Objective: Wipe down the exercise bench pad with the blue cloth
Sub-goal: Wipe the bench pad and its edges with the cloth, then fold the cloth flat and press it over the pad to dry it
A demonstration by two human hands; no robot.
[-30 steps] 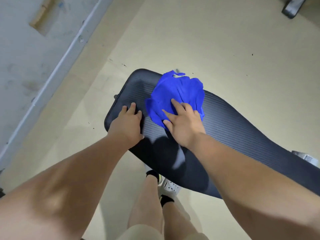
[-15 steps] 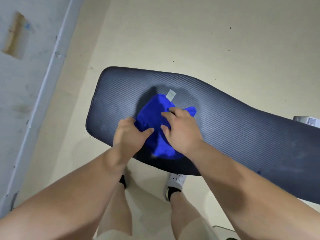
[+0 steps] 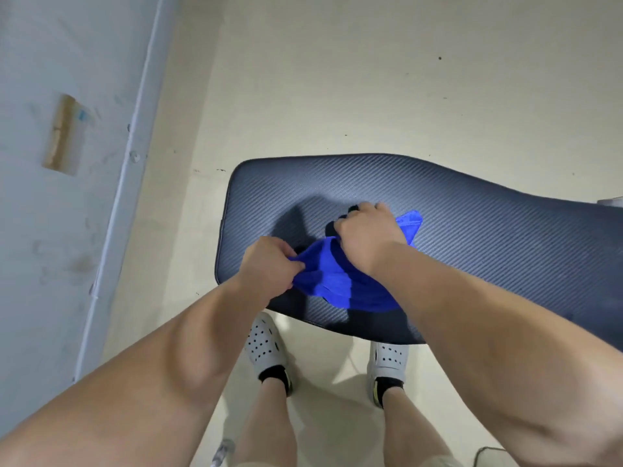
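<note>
The dark ribbed bench pad [image 3: 472,210] stretches from the middle of the view off to the right edge. The blue cloth [image 3: 340,284] lies bunched on the pad's near side. My left hand [image 3: 269,267] pinches the cloth's left edge with curled fingers. My right hand [image 3: 365,234] grips the cloth's upper part, fingers curled over it. One blue corner [image 3: 413,222] sticks out to the right of that hand. Part of the cloth is hidden under my right forearm.
A pale wall [image 3: 50,230] with a baseboard [image 3: 124,197] runs along the left. Beige floor [image 3: 337,79] surrounds the bench. My feet in white perforated shoes [image 3: 263,345] stand just below the pad's near edge. A metal bench part [image 3: 612,201] shows at the right edge.
A second ago my right hand lay flat on the spread cloth and my left rested on the pad. Both hands now hold the bunched cloth, nearer the pad's front edge.
</note>
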